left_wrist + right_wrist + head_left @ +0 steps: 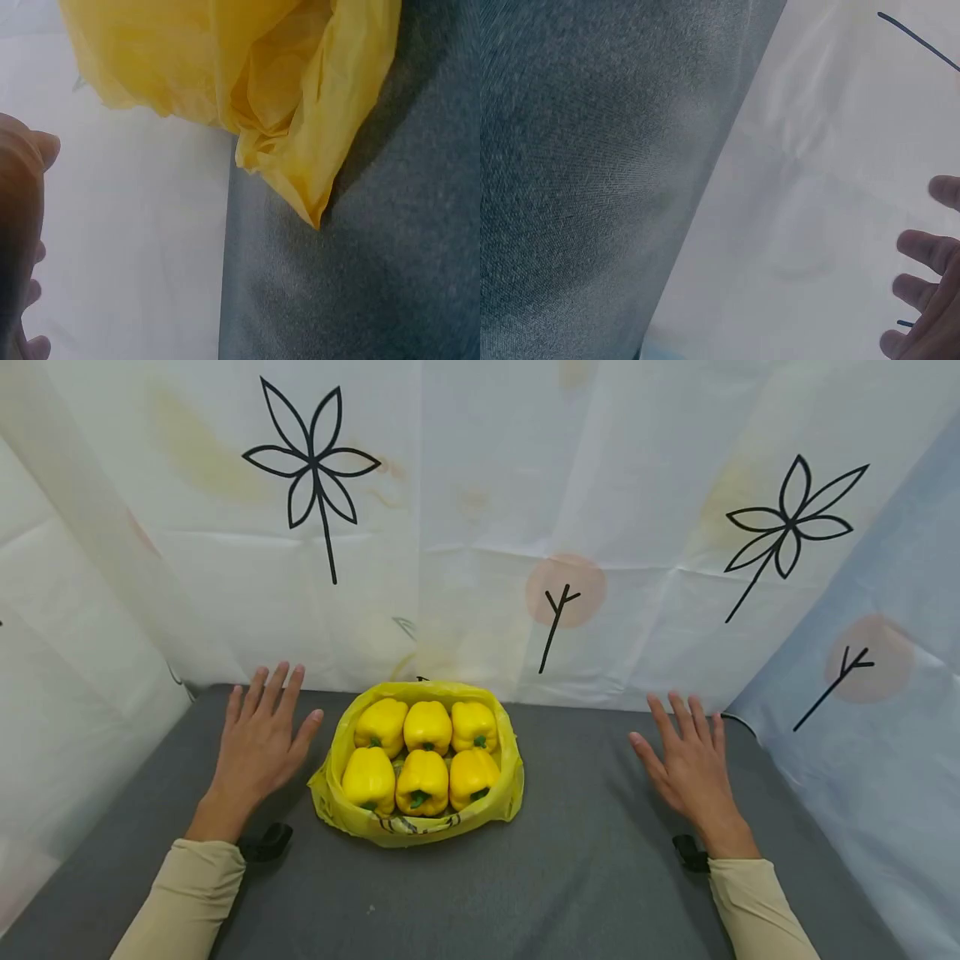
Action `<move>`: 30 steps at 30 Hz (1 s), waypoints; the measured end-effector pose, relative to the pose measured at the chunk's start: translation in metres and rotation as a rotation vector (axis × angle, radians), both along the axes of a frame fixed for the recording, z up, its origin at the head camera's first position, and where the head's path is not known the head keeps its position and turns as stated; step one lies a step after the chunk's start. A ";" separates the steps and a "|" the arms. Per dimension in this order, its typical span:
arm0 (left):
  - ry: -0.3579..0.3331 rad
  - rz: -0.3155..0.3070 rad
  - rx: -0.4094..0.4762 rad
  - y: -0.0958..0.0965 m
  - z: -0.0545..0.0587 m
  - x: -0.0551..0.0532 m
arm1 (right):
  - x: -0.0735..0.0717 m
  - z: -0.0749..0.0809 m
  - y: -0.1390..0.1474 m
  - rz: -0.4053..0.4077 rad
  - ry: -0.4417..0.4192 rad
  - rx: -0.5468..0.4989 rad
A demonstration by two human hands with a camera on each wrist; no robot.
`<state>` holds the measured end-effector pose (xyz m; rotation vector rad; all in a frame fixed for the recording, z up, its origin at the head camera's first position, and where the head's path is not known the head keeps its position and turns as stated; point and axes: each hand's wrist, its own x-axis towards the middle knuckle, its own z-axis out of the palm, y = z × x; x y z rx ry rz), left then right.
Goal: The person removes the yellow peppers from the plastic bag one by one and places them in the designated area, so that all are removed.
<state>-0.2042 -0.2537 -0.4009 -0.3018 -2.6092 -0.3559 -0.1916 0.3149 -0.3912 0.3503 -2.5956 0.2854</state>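
A yellow plastic bag lies on the grey table with its mouth rolled wide. Several yellow bell peppers sit inside it in two rows, some with green stems showing. My left hand is held palm down to the left of the bag, fingers straight and thumb spread, touching nothing that I can see. In the left wrist view the bag's crumpled side is close by. Well to the right of the bag, my right hand is also palm down with its fingers spread, holding nothing.
The grey table runs back to a white curtain printed with black flowers and twigs. More curtain stands along the right side, and a white sheet along the left. Each wrist wears a black camera band.
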 end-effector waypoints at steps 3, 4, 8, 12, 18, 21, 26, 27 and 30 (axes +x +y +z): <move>0.049 -0.038 0.072 0.003 -0.002 -0.001 | 0.000 0.000 -0.001 0.015 0.019 -0.008; 0.063 -0.051 0.101 0.005 -0.003 -0.001 | 0.000 0.000 -0.002 0.022 0.031 -0.009; 0.058 -0.078 0.233 0.011 -0.005 0.000 | 0.000 -0.001 -0.004 0.061 0.072 -0.027; -0.017 -0.092 0.406 0.018 -0.007 0.002 | 0.003 0.000 -0.008 0.060 -0.002 -0.089; -0.187 -0.115 0.653 0.030 -0.011 0.000 | 0.009 0.006 -0.017 0.034 -0.154 -0.155; -0.261 -0.114 0.714 0.032 -0.014 -0.001 | 0.010 0.009 -0.022 0.039 -0.187 -0.159; -0.316 -0.136 0.751 0.035 -0.022 -0.002 | 0.011 0.010 -0.029 0.052 -0.203 -0.145; -0.322 -0.140 0.762 0.036 -0.024 -0.002 | 0.012 0.010 -0.030 0.053 -0.205 -0.145; -0.334 -0.155 0.809 0.037 -0.027 -0.002 | 0.013 0.010 -0.033 0.056 -0.206 -0.143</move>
